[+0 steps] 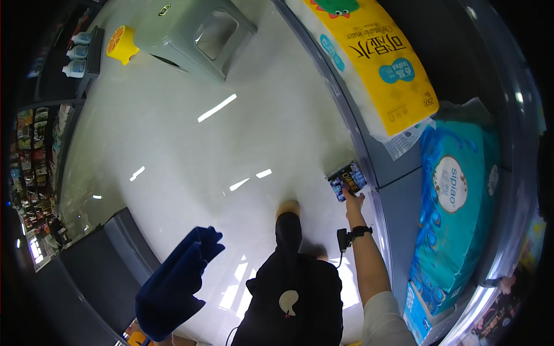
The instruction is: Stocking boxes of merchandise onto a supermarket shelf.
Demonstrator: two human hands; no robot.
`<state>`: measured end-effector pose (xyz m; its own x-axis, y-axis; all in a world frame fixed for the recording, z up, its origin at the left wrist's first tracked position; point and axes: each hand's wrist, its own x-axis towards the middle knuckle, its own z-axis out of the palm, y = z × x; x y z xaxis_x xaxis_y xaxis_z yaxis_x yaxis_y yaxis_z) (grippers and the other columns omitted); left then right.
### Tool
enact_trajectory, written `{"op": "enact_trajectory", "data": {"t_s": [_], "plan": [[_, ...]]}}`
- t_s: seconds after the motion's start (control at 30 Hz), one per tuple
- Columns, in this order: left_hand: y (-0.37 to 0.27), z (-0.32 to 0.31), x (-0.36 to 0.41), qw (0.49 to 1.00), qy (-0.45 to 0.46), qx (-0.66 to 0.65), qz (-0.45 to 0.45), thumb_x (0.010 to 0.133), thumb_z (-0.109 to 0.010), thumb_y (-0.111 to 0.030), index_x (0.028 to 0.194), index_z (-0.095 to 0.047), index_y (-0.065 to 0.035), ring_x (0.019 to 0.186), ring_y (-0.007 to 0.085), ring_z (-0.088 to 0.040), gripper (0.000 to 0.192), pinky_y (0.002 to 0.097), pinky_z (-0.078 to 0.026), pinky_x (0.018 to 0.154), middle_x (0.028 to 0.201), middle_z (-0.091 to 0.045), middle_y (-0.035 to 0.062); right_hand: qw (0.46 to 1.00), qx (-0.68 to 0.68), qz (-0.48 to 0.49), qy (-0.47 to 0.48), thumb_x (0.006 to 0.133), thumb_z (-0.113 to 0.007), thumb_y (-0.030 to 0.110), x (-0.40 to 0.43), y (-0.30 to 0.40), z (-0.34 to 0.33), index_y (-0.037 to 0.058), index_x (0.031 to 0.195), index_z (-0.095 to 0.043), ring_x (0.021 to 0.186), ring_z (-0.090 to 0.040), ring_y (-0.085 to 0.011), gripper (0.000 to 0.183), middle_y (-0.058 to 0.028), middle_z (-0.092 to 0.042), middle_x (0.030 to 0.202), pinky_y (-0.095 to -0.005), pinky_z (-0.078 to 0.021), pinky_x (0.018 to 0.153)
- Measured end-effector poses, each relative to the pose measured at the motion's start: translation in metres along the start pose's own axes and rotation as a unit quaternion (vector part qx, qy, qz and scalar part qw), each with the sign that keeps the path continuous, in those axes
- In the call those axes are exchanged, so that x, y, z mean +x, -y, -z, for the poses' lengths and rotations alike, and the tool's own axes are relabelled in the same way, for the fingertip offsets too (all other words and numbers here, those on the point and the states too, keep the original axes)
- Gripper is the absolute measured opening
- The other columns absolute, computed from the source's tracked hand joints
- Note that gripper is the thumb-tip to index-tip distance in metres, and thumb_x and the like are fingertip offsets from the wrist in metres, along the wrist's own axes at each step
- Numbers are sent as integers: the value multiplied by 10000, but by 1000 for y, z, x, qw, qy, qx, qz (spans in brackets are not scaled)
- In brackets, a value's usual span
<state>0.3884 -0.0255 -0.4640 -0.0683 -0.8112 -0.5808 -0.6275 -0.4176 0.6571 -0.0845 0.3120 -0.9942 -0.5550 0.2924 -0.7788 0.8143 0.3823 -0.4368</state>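
My right hand [354, 202] reaches forward at the right and grips the near edge of a small flat package [349, 178], printed in dark blue and yellow with writing on it. The package is held over the floor, close beside the bottom shelf's edge [371, 173]. At the lower left, a folded dark blue cloth [175, 281] sticks up from my left hand [166, 341]. Only a sliver of that hand shows at the bottom rim; the cloth and the picture's edge hide its fingers.
To the right, the low shelf bears a yellow tissue pack [376, 65] and a teal Sipiao pack [450, 207]. Ahead stand a grey-green plastic stool [194, 34] and a small yellow stool [122, 43]. Shelving with several bottles [78, 52] and goods lines the left. The pale floor [186, 147] reflects light.
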Motion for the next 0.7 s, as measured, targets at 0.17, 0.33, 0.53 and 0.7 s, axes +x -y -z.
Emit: {"op": "enact_trajectory", "data": {"t_s": [0.17, 0.33, 0.53, 0.7], "plan": [[1, 11, 10, 1000, -12, 4, -15, 933, -725, -328, 1418, -547, -31, 1177, 187, -629, 596, 329, -481, 1043, 1309, -677, 98, 994, 107, -21, 23, 753, -893, 213, -9, 8, 1, -61, 1228, -631, 1049, -653, -270, 607, -169, -700, 1173, -422, -502, 917], [7, 35, 2, 999, -11, -2, -53, 922, -760, -301, 1400, -568, -34, 1173, 184, -632, 580, 327, -482, 1047, 1289, -689, 96, 984, 18, -49, 170, 717, -894, 367, -62, 32, 31, 30, 956, -720, 630, -539, -128, 448, -20, -646, 790, -307, -393, 557], [-42, 50, -37, 984, 28, 12, -175, 908, -802, -268, 1378, -594, -37, 1169, 181, -636, 564, 325, -484, 1051, 1265, -704, 93, 940, -170, 130, 266, 659, -924, 317, -232, 78, 107, -47, 1168, -425, 802, -636, -231, 800, -150, -613, 982, -391, -545, 640], [-205, 14, -115, 895, 149, 349, -236, 846, -805, -82, 1181, -695, -8, 1007, 185, -694, 361, 311, -542, 918, 1216, -708, 85, 901, -243, 172, 317, 734, -914, 303, -416, 137, 208, -27, 1171, -321, 807, -637, -211, 807, -173, -591, 956, -366, -560, 640]]}}
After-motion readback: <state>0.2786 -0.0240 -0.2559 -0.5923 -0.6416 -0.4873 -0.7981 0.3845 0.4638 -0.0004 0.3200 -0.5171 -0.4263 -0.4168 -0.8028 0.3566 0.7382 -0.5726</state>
